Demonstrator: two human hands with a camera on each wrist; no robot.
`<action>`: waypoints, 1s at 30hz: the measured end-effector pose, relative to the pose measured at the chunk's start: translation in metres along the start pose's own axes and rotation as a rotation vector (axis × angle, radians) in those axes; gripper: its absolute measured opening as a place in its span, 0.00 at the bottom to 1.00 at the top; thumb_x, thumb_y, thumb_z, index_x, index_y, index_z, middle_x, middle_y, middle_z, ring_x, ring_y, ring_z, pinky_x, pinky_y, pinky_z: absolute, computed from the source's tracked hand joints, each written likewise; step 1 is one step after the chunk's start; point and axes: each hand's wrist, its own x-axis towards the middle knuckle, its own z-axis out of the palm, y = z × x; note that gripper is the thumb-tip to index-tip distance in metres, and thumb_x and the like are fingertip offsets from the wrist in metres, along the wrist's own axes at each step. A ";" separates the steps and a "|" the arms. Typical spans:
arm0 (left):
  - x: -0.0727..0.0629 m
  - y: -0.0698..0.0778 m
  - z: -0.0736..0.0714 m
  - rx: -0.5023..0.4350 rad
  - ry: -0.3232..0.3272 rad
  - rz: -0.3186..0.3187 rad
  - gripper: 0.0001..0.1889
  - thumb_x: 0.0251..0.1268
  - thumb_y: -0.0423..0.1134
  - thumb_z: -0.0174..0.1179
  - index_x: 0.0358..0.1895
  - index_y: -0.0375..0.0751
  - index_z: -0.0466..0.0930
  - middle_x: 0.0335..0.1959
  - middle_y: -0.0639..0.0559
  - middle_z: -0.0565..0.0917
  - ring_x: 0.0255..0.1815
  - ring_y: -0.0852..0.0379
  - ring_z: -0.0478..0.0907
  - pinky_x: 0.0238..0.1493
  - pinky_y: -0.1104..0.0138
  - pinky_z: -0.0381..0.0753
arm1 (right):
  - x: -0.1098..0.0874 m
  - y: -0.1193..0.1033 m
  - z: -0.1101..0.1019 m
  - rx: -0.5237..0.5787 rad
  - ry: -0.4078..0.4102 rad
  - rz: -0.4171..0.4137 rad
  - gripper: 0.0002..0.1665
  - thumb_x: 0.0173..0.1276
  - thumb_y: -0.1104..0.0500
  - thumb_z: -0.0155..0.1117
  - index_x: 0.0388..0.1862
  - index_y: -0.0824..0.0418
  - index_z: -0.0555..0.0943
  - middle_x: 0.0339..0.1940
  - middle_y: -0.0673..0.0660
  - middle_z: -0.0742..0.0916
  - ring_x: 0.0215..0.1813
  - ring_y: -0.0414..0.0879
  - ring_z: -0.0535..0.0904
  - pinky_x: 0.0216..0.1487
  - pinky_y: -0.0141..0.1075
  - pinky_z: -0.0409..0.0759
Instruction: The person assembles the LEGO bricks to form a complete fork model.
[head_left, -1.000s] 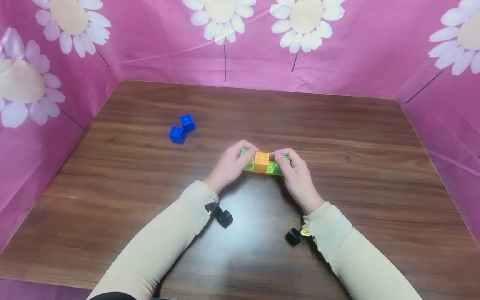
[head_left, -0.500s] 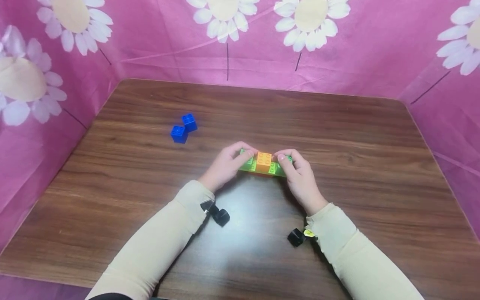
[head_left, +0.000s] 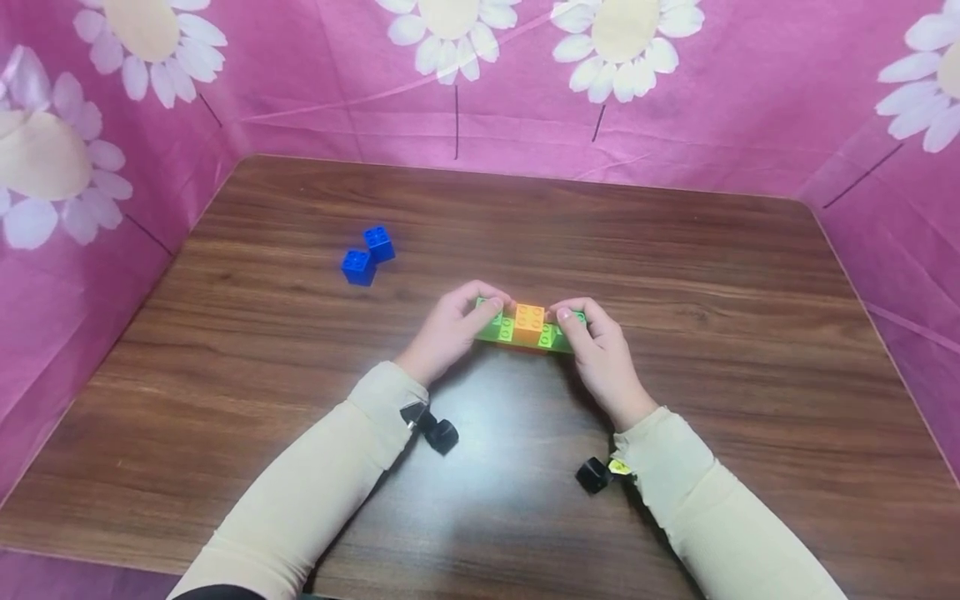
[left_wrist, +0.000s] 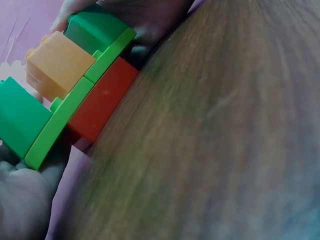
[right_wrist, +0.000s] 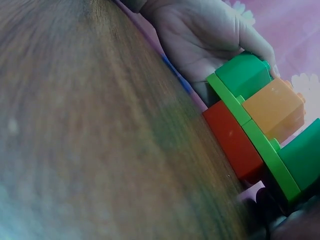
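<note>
Both hands hold one toy-brick assembly just above the middle of the table. An orange brick (head_left: pixel 529 322) sits at the centre of its top, on light green plates (left_wrist: pixel 59 123) laid end to end. Dark green bricks (right_wrist: pixel 244 76) with sloped sides stand at both ends, and a red brick (left_wrist: pixel 104 101) is joined underneath. My left hand (head_left: pixel 448 332) grips the left end, thumb on top. At the right end my right hand (head_left: pixel 602 360) grips in the same way. Fingers behind the assembly are mostly hidden.
Two blue bricks (head_left: pixel 359 267) stand close together on the wooden table (head_left: pixel 225 350), left of and beyond the hands. Pink cloth (head_left: pixel 337 108) with large white flowers hangs round the table's back and sides. Black wrist cameras (head_left: pixel 442 437) protrude from the sleeves.
The left thumb has shifted slightly left, baring more light green studs beside the orange brick. Both hands keep their grip. The head view has moved a little; the blue bricks stay put.
</note>
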 end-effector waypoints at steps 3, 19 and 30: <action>0.000 -0.001 0.000 -0.023 0.007 0.008 0.10 0.75 0.43 0.56 0.48 0.44 0.83 0.51 0.55 0.84 0.56 0.56 0.77 0.60 0.57 0.75 | 0.000 0.000 0.000 -0.001 -0.001 0.003 0.20 0.80 0.49 0.52 0.52 0.65 0.79 0.51 0.60 0.86 0.54 0.46 0.75 0.55 0.36 0.70; 0.005 -0.007 0.002 0.008 -0.007 0.030 0.09 0.77 0.45 0.54 0.48 0.48 0.82 0.51 0.57 0.84 0.58 0.57 0.76 0.63 0.55 0.71 | 0.002 0.000 -0.006 0.051 -0.060 0.072 0.21 0.80 0.48 0.52 0.56 0.64 0.77 0.55 0.60 0.83 0.55 0.46 0.73 0.51 0.33 0.73; 0.001 -0.003 -0.001 -0.044 0.062 0.044 0.13 0.78 0.48 0.52 0.51 0.46 0.81 0.50 0.56 0.85 0.58 0.59 0.77 0.65 0.57 0.71 | 0.001 0.005 -0.014 -0.024 -0.152 0.114 0.29 0.65 0.52 0.73 0.63 0.54 0.75 0.59 0.54 0.82 0.55 0.46 0.77 0.52 0.30 0.77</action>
